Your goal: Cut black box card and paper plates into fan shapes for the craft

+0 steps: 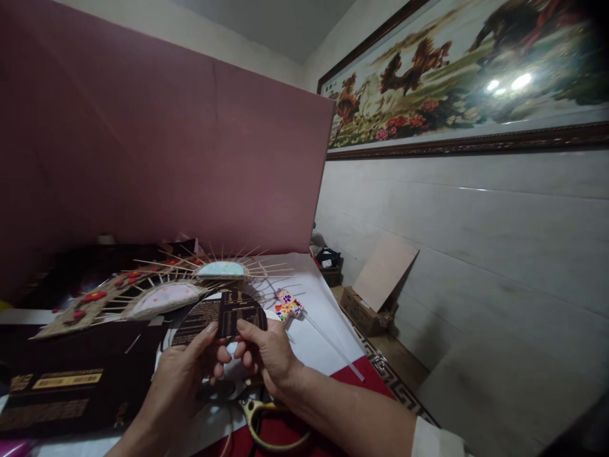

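A dark half-round piece of printed cardboard (228,308) is held up between my two hands. My left hand (193,355) pinches its lower edge with the thumb on top. Close beside it, my right hand (266,352) grips the same edge, thumb also on the printed face. Below my right wrist lie scissors with gold handles (276,438), their blades partly hidden under my hands. Just beyond the cardboard are a pale half-round padded piece (164,298) and a light-blue one (221,270), both edged with thin sticks.
A dark printed box sheet (71,381) covers the table's left. A flower-patterned piece on a clear stick (290,304) lies to the right on white paper (323,336). Behind stands a pink panel (190,158); a cardboard box (364,311) sits on the floor by the wall.
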The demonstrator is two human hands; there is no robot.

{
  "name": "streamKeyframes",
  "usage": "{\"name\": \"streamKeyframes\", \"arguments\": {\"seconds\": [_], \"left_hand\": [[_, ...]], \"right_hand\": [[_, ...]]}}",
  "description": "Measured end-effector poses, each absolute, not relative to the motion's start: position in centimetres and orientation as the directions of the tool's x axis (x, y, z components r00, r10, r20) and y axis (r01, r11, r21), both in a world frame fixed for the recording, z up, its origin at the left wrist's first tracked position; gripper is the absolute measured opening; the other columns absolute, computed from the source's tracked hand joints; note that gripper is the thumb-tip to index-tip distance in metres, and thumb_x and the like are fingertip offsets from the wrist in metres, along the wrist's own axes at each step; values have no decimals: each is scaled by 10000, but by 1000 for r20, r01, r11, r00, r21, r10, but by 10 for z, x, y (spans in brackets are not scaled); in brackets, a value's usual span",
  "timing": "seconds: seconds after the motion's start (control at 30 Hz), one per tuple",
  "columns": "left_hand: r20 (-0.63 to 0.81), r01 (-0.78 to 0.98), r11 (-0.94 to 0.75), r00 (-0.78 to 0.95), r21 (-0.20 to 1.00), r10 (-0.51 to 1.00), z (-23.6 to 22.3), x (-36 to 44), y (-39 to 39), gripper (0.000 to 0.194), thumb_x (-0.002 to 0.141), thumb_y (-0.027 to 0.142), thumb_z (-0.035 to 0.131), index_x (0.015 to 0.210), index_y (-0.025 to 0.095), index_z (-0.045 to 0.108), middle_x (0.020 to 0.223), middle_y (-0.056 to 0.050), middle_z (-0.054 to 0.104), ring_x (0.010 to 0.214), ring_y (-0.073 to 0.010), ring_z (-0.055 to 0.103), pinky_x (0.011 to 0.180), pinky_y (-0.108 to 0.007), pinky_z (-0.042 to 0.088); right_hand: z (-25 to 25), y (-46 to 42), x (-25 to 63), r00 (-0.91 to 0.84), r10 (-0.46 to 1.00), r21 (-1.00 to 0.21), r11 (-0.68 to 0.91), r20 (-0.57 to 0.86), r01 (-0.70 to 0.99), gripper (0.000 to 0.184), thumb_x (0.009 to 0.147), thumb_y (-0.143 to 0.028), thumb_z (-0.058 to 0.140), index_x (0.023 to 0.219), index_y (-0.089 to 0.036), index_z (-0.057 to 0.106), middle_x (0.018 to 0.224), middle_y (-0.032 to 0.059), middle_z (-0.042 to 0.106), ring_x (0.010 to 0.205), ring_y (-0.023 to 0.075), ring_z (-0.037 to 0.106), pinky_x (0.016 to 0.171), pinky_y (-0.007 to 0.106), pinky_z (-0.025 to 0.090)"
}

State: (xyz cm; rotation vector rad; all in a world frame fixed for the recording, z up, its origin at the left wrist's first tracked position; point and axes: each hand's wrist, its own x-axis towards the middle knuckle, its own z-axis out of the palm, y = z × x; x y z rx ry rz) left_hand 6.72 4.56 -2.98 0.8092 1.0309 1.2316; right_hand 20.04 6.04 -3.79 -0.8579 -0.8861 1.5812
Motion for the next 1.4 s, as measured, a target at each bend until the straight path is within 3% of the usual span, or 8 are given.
{"name": "streamKeyframes", "arguments": {"seconds": [0.63, 0.9, 1.4], "left_hand": [[-152, -339, 128, -46, 932, 987, -29, 63, 49, 359, 648, 450, 758, 550, 110, 700, 470, -81, 638, 377, -130, 516, 378, -230, 396], [-128, -371, 89, -82, 924, 988, -32, 62, 51, 340, 663, 418, 758, 594, 89, 707, 486, -70, 647, 374, -116, 515, 373, -220, 402], [-34, -394, -26, -144, 919, 989, -30, 60, 51, 403, 674, 523, 713, 692, 122, 684, 520, -75, 674, 407, -171, 548, 398, -278, 445]], "right_hand": [[-39, 62, 201, -117, 989, -880, -139, -96, -453, 411, 623, -501, 746, 638, -116, 604, 447, -22, 543, 319, 40, 374, 315, 169, 203], [-39, 63, 201, -113, 991, -887, -113, -70, -447, 537, 604, -643, 720, 671, -125, 593, 487, -9, 575, 319, 47, 412, 300, 166, 220], [-37, 63, 203, -81, 995, -863, -98, -66, -496, 507, 580, -604, 740, 652, -129, 578, 476, -2, 591, 322, 43, 415, 313, 156, 225]]}}
